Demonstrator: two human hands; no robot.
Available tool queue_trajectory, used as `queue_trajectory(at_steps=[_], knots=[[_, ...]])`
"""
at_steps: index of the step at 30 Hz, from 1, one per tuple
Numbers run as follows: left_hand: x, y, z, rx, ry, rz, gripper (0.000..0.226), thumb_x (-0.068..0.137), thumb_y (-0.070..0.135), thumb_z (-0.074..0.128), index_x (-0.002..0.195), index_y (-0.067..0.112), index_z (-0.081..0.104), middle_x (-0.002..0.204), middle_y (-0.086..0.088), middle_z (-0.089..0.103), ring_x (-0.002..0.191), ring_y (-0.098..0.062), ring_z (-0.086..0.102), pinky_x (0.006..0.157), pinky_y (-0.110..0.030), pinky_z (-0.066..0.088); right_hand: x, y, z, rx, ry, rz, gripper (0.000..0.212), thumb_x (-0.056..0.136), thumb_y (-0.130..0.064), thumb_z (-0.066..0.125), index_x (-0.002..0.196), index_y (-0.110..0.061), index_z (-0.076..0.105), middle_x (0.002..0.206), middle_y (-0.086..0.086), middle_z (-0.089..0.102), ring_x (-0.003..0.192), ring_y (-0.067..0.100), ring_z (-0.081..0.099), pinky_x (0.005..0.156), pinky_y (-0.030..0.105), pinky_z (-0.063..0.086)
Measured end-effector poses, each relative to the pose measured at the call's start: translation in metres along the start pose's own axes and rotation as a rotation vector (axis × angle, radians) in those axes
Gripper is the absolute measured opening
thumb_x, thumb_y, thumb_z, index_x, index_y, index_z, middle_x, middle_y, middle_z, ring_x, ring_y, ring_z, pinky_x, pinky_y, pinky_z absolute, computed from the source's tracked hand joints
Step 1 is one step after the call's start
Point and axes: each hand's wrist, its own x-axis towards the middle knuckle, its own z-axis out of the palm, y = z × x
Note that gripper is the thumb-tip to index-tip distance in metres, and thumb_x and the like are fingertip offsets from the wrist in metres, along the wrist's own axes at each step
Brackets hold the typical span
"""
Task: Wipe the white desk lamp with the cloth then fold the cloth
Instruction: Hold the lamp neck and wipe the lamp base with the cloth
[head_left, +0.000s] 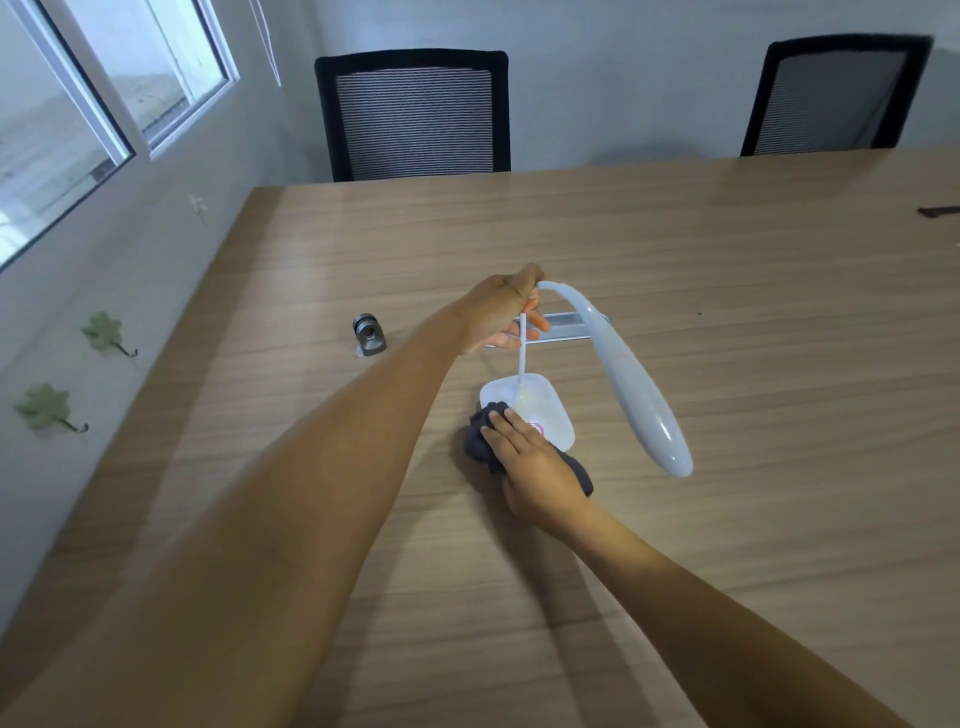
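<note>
Dark cloth (480, 441) bunched on the wooden table (727, 519), overlapping the near-left edge of the white desk lamp (631, 384) base, pressed flat under right hand (535, 467), fingers together. Left hand (501, 317) curled around the lamp's thin neck near its top bend.
</note>
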Motion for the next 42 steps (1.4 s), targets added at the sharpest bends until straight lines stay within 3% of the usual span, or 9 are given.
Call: queue_trajectory(at_steps=[8,13,18,23,30,33,36,40,42], knots=[[-0.001,-0.001,0.002,-0.023,0.015,-0.012,0.042,0.093,0.037,0.036,0.056,0.016,0.042,0.088,-0.01,0.067,0.086,-0.026,0.064,0.086,-0.034,0.051,-0.028,-0.011,0.001,0.267,0.103,-0.05,0.047,0.072,-0.002,0.041,0.116,-0.011,0.052,0.122,0.011,0.058,0.109,0.032,0.056,0.082,0.044,0.053],[-0.004,-0.002,0.001,-0.033,0.001,-0.003,0.044,0.094,0.038,0.035,0.057,0.015,0.042,0.092,-0.01,0.066,0.085,-0.025,0.064,0.083,-0.032,0.051,-0.008,-0.006,-0.03,0.288,0.321,-0.049,0.039,0.076,0.01,0.049,0.11,-0.006,0.056,0.111,0.018,0.062,0.109,0.032,0.053,0.089,0.029,0.04],[-0.003,-0.001,0.002,-0.03,0.011,-0.014,0.043,0.094,0.038,0.035,0.058,0.015,0.043,0.095,-0.012,0.066,0.089,-0.026,0.063,0.087,-0.035,0.051,0.021,0.002,-0.021,0.123,0.07,0.065,0.041,0.091,-0.005,0.044,0.132,-0.002,0.043,0.151,0.015,0.031,0.144,0.025,0.019,0.116,0.028,0.015],[-0.001,0.0,0.002,-0.034,0.018,-0.025,0.042,0.094,0.037,0.035,0.059,0.015,0.043,0.09,-0.011,0.067,0.091,-0.027,0.064,0.091,-0.037,0.051,0.022,0.0,-0.01,0.082,-0.01,0.04,0.05,0.09,-0.006,0.043,0.14,-0.005,0.035,0.157,0.01,0.021,0.147,0.02,0.01,0.122,0.031,0.009],[0.0,-0.001,0.001,-0.062,0.007,-0.032,0.043,0.093,0.036,0.036,0.056,0.015,0.041,0.085,-0.01,0.065,0.082,-0.023,0.062,0.079,-0.031,0.05,0.002,-0.009,-0.012,0.218,-0.051,-0.042,0.046,0.086,-0.001,0.046,0.131,-0.01,0.048,0.142,0.009,0.046,0.136,0.018,0.035,0.111,0.03,0.029],[0.001,-0.001,0.002,-0.048,0.005,-0.03,0.043,0.092,0.036,0.036,0.055,0.015,0.042,0.086,-0.01,0.065,0.084,-0.024,0.063,0.083,-0.033,0.05,-0.018,-0.013,-0.024,0.4,0.014,-0.037,0.044,0.083,0.001,0.044,0.104,-0.035,0.059,0.101,-0.022,0.061,0.092,-0.005,0.052,0.082,0.017,0.043],[0.002,-0.002,0.002,-0.048,0.002,-0.029,0.043,0.092,0.035,0.036,0.055,0.015,0.041,0.086,-0.011,0.065,0.087,-0.026,0.063,0.089,-0.035,0.05,-0.036,-0.001,-0.041,0.598,0.239,0.158,0.048,0.089,-0.002,0.044,0.093,-0.046,0.06,0.089,-0.037,0.064,0.087,-0.017,0.056,0.078,-0.001,0.039],[0.002,-0.002,0.002,-0.062,-0.005,-0.031,0.042,0.09,0.035,0.038,0.053,0.016,0.04,0.081,-0.008,0.067,0.088,-0.026,0.063,0.094,-0.038,0.05,-0.024,0.022,-0.055,0.812,0.419,0.507,0.031,0.097,-0.015,0.036,0.113,0.003,0.054,0.117,0.029,0.058,0.117,0.041,0.051,0.085,0.029,0.049],[0.001,-0.002,0.003,-0.057,-0.002,-0.03,0.042,0.09,0.035,0.038,0.053,0.016,0.04,0.08,-0.008,0.067,0.086,-0.025,0.063,0.091,-0.036,0.05,-0.01,0.025,-0.056,0.657,0.306,0.524,0.031,0.096,-0.012,0.036,0.12,0.004,0.049,0.121,0.028,0.056,0.117,0.041,0.05,0.093,0.038,0.045]])
